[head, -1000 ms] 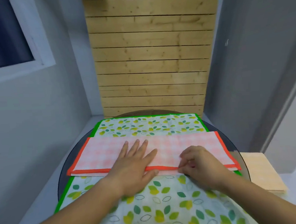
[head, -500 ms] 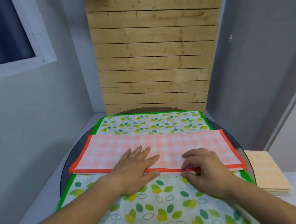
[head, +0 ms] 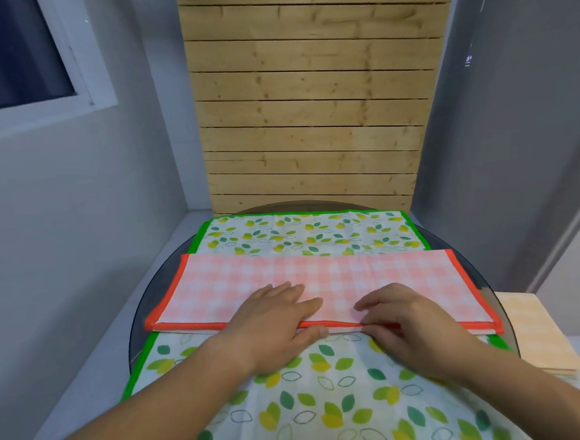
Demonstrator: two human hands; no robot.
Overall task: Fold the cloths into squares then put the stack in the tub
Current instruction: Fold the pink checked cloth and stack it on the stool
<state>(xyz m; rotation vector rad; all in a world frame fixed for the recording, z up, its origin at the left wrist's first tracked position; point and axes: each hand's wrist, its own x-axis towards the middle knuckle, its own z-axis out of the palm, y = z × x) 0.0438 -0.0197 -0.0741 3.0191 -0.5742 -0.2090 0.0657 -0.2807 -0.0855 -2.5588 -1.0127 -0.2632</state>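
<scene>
**Pink cloth at the half-fold, cross-fold next**

From my seat, the pink checked cloth (head: pixel 320 279) lies across the middle of the frame as a long strip, its orange hems lined up along the near edge. It sits on top of the leaf-print cloth (head: pixel 329 406), which covers most of the round glass table (head: pixel 141 319). I judge the first fold done and this moment to be the pressing and squaring of that near edge.

My left hand (head: pixel 275 327) lies flat on the strip at centre frame, fingers straight and close together, with the thumb along the orange hem. My right hand (head: pixel 409 328), just beside it, has its fingers curled down onto the cloth and its thumb at the hem, so it appears to pinch the doubled edge there.

The next move, as I read it, is to carry one short end over to the other to make a square, keeping the hems from sliding apart.

A pile of folded yellow cloths (head: pixel 537 336) sits at lower right, off the table. No tub is in view.
</scene>
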